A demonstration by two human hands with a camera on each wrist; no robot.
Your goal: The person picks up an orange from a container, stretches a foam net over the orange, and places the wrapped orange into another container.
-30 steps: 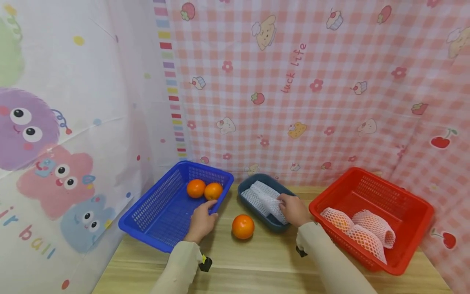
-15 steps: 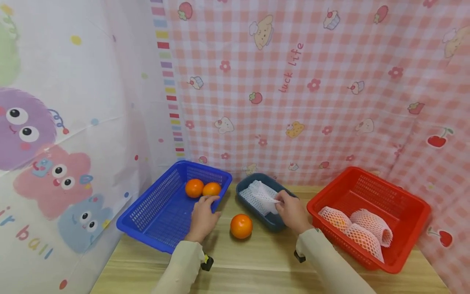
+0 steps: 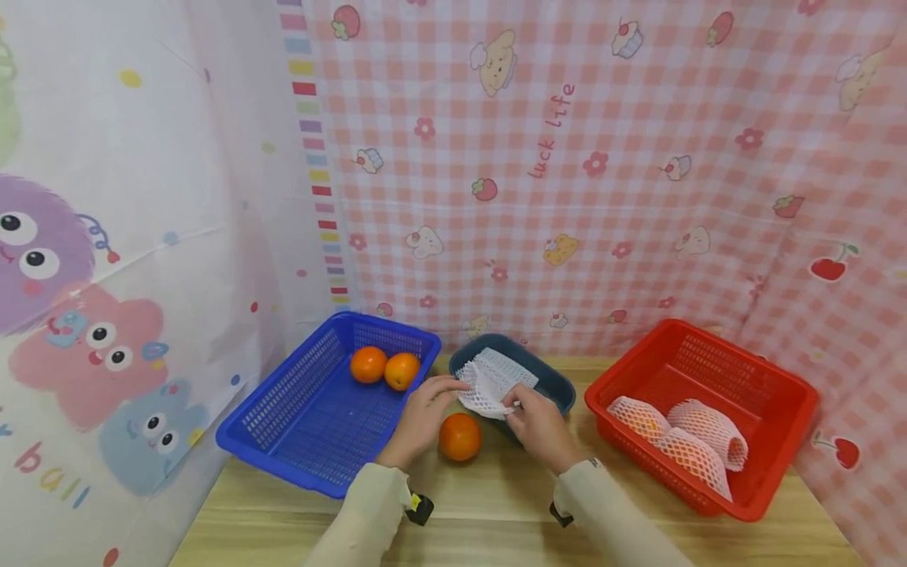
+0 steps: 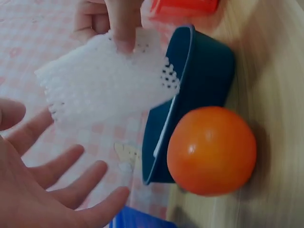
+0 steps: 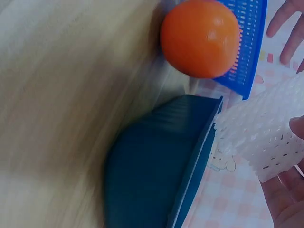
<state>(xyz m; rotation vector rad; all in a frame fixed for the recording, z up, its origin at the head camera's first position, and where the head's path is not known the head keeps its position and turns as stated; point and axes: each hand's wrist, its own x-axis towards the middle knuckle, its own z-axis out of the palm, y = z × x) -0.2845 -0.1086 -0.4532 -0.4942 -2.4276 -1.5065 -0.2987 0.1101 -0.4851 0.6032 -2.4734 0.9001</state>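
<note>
My right hand pinches a white foam fruit net between thumb and fingers, holding it up over the near rim of the dark teal basket. More white netting lies in that basket, partly covered by the held one. Fingers spread, my left hand is beside the net's free end; in the left wrist view it grips nothing. On the table between both hands sits a bare orange, just in front of the teal basket.
On the left stands a blue basket with two bare oranges near its back right corner. A red basket at the right holds several net-wrapped fruits. A pink checked cloth hangs behind the wooden table.
My right hand has lifted the foam net out of the teal basket and brought it left. My left hand has moved right, from the blue basket's rim to beside the net.
</note>
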